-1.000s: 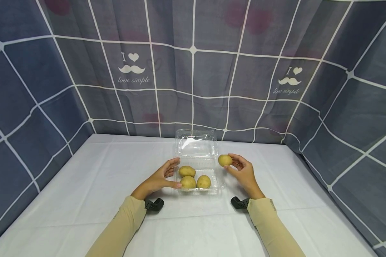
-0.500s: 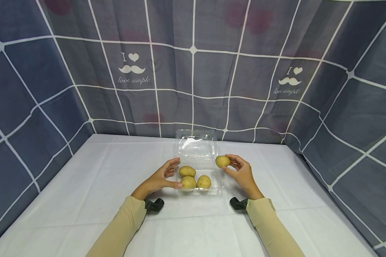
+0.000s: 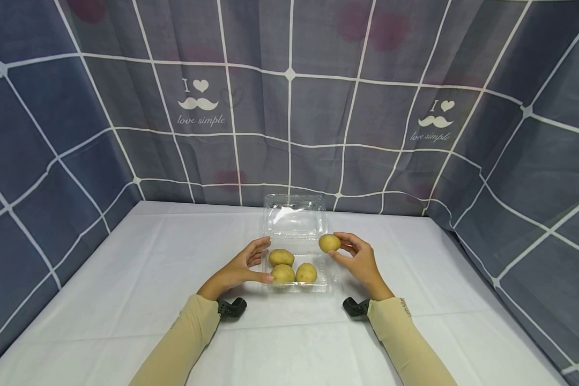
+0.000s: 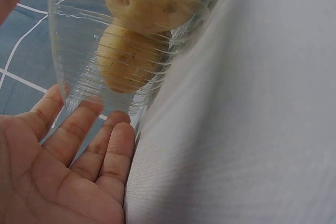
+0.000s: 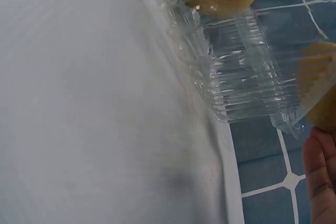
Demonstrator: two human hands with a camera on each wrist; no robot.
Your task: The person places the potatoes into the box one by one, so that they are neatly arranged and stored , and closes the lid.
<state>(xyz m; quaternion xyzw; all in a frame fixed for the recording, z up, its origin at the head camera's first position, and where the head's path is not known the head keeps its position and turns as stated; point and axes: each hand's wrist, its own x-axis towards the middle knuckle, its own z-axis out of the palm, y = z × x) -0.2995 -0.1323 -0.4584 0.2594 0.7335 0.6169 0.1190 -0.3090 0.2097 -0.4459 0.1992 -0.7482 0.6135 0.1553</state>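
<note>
A clear plastic clamshell box [image 3: 296, 246] stands with its lid [image 3: 295, 217] raised at the back. Three potatoes lie in its tray: one at the left back [image 3: 281, 258], one at the left front [image 3: 282, 274] and one at the right front [image 3: 306, 273]. My left hand [image 3: 236, 271] rests against the box's left side; in the left wrist view its fairly straight fingers [image 4: 73, 132] touch the ribbed wall. My right hand [image 3: 365, 262] pinches another potato [image 3: 329, 243] over the tray's right back edge. Only part of that hand shows in the right wrist view.
A white cloth [image 3: 173, 236] covers the table. Grey-blue checked curtains [image 3: 318, 112] enclose it at the back and both sides. Black devices sit at the left wrist [image 3: 232, 307] and the right wrist [image 3: 355, 307].
My right hand has moved a little to the left, bringing its potato from beside the box to over the tray's edge. The left hand and the box stay in place.
</note>
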